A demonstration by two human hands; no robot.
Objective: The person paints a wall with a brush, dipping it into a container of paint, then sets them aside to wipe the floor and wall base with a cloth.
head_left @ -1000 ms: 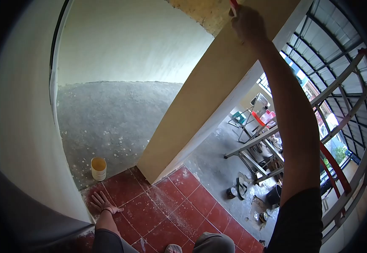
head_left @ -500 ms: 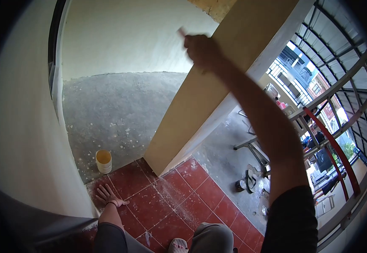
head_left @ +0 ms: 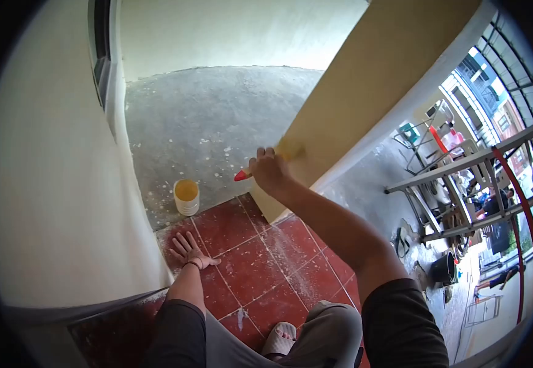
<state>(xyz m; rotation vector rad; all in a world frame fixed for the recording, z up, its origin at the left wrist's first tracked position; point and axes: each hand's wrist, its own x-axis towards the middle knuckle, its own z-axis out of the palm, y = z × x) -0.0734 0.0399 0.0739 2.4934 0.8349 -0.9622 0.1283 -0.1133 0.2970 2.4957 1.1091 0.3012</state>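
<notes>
1. Head view: I log a tan pillar (head_left: 364, 92) as the largest item near the hands, slanting down to the red tiled floor (head_left: 223, 227).
2. Left hand (head_left: 190, 250): palm down on the tiles, fingers spread apart, holding nothing.
3. Right hand (head_left: 267, 172): fingers curled and clamped round the handle of a brush, beside the pillar's lower part.
4. Cup (head_left: 186, 205): pale, yellowish inside, upright on the grey concrete just beyond the tile edge. I judge it light and easily tipped; best taken round its wall.
5. Brush (head_left: 240, 175): red handle end pointing out of the fist, yellowish head toward the pillar. I estimate it light, with a stiff handle and softer bristles that should bend under pressure. Best hold is mid-handle; any wet coating there would make it slippery.
6. Obscured: the fist covers most of the handle. The brush head is blurred, so I cannot confirm contact with the pillar. Cup contents are unclear. The pillar's top is cut off by the frame.
</notes>
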